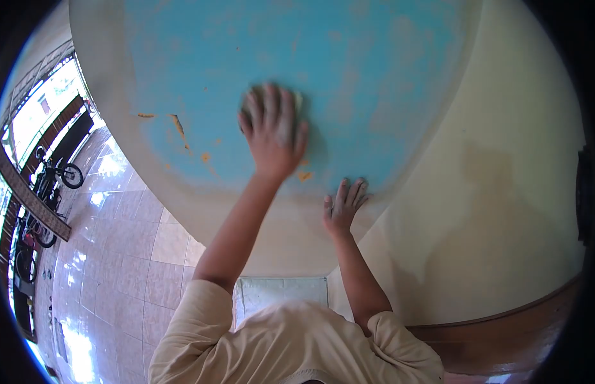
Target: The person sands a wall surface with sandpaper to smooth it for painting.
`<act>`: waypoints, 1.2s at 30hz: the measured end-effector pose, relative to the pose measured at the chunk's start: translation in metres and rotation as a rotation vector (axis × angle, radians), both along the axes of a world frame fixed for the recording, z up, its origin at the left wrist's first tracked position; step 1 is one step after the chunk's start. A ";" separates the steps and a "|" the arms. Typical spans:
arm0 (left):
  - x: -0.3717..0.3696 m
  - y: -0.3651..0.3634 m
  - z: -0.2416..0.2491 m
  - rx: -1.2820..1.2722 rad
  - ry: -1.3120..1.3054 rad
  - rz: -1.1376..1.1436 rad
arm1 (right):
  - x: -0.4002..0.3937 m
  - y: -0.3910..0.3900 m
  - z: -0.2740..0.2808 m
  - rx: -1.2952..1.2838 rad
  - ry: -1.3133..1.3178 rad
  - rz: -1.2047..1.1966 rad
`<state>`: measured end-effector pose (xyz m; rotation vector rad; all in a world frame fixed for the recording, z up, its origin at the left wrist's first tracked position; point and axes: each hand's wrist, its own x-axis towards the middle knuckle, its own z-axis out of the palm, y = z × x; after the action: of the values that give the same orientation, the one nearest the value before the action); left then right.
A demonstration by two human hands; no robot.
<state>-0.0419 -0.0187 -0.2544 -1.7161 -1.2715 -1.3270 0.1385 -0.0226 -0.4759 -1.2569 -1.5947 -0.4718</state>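
My left hand (272,131) is pressed against a turquoise wall panel (361,57), its fingers closed over a small pad (299,102). Only a pale edge and a darker edge of the pad show, so whether it is sandpaper or a sponge cannot be told. Lower and to the right, my right hand (345,205) rests with spread fingers at the panel's bottom edge, where turquoise meets pale wall. Greyish dust coats the fingers of both hands. Whitish smears and several orange-brown chipped spots (178,128) mark the turquoise surface.
A cream wall (502,141) adjoins on the right, carrying my shadow. Below are a white flat-topped object (281,291) and a brown wooden surface (502,339). Glossy floor tiles (118,256) stretch left towards parked motorbikes (51,173) and a bright opening.
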 end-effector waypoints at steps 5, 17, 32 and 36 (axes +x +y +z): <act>0.013 -0.003 -0.091 -0.021 0.333 -0.196 | -0.001 -0.015 0.054 0.219 0.158 0.213; -0.038 -0.011 0.014 0.246 0.943 -0.445 | -0.050 -0.012 0.174 0.441 -0.168 0.691; -0.106 0.002 -0.070 0.157 0.411 -0.001 | 0.000 0.032 0.271 0.466 -0.077 -0.106; -0.091 0.002 -0.125 0.168 0.215 0.037 | -0.031 0.004 0.070 0.107 -0.203 -0.100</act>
<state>-0.1329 -0.0167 -0.3797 -1.6597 -1.0358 -1.1586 0.1078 -0.0182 -0.4058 -1.2432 -1.6554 -0.7583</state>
